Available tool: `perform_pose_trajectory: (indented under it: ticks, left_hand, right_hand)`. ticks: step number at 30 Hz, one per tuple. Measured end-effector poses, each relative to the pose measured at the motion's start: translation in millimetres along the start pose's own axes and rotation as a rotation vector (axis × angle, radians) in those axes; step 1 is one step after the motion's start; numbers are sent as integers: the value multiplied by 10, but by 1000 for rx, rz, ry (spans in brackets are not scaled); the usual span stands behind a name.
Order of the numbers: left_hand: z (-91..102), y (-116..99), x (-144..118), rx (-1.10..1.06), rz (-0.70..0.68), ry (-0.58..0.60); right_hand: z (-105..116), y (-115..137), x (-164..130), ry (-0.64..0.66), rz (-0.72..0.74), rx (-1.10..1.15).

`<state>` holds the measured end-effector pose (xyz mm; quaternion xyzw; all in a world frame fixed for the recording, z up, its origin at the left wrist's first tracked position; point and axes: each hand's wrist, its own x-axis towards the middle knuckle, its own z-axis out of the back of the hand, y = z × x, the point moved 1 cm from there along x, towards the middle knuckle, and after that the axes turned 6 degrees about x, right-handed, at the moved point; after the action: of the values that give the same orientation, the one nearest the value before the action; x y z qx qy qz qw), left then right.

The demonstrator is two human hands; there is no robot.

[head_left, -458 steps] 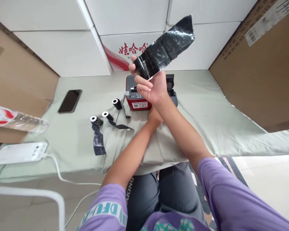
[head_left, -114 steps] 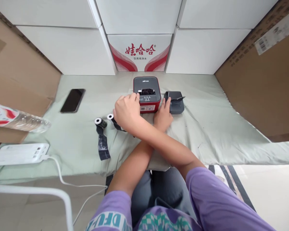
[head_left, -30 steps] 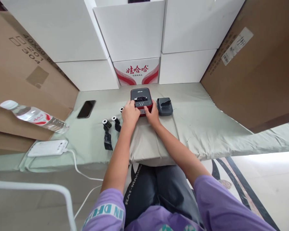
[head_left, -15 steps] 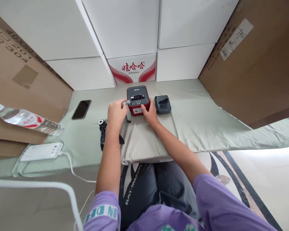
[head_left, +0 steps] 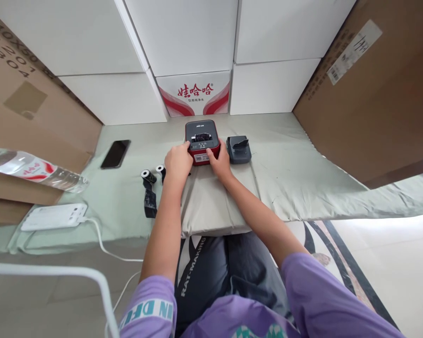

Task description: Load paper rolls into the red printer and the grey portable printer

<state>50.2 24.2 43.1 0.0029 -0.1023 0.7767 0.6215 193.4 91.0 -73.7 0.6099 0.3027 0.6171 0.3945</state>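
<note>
A small black-and-red printer (head_left: 202,130) stands on the cloth-covered surface, with dark printed material in the slot on its top. My right hand (head_left: 220,160) grips its right side, the thumb on the front edge. Against the left front corner lies my left hand (head_left: 178,162), closed on that side; its far fingers are hidden. A second, dark grey printer (head_left: 239,152) sits just to the right, a dark strip sticking out of its top. Left of my left forearm are a dark paper roll (head_left: 148,177) with its loose strip hanging toward me and another roll (head_left: 160,169), partly covered by my hand.
On the left lie a phone (head_left: 116,154), a white power bank (head_left: 53,217) with a cable, and a water bottle (head_left: 35,170). Cardboard boxes stand left (head_left: 61,110) and right (head_left: 380,112); white boxes (head_left: 193,37) line the back. A white tube (head_left: 56,270) crosses the lower left.
My left hand has moved from pointing at the printer's left front corner to resting closed against it. A second roll now shows beside that hand. The view has shifted slightly.
</note>
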Motion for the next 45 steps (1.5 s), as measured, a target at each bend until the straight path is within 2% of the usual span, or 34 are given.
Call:
perform_pose_trajectory:
  ticks: [5, 8, 20, 27, 34, 37, 40, 42, 45]
  left_hand:
    - [9, -28, 120, -76, 138, 31]
    - [20, -25, 187, -86, 173, 51]
    - [-10, -1, 136, -48, 132, 27]
    - [73, -36, 142, 30, 102, 45]
    - [145, 1, 151, 39, 44, -5]
    - [183, 20, 293, 24, 20, -56]
    - [192, -15, 611, -29, -95, -79]
    - [154, -63, 887, -80, -245, 13]
    - [63, -136, 1268, -90, -426, 274]
  right_hand:
    - [8, -33, 10, 23, 0, 0]
    - [11, -54, 15, 42, 6, -19]
    - [0, -91, 19, 45, 3, -31]
    - [5, -72, 18, 30, -3, -23]
    - [28, -22, 8, 28, -38, 17]
    - [28, -28, 9, 28, -49, 15]
    - [28, -42, 11, 24, -41, 13]
    - [30, -48, 11, 23, -38, 8]
    - [35, -54, 13, 27, -45, 6]
